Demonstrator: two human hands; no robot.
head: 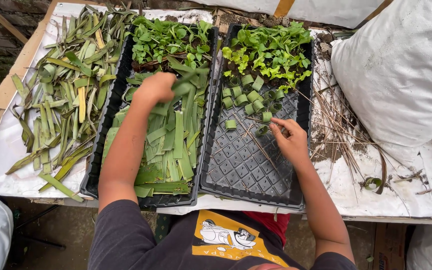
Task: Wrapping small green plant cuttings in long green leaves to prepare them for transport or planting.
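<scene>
Head view shows the left hand (155,87) closed around a long green leaf strip (188,80), lifted off the heap of cut strips (168,145) beneath it. Right hand (288,137) pinches a rolled leaf ring (262,130) at its fingertips, low in the black tray (246,170), just short of the other rings (251,95) and seedlings (271,50), so rows fill toward the person.

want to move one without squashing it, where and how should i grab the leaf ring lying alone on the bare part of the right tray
Pinch the lone leaf ring lightly across its outer wall, coming straight down from above. It stands open end up, apart from the other rings, on the right tray, so fingers probably fit on both sides.
</scene>
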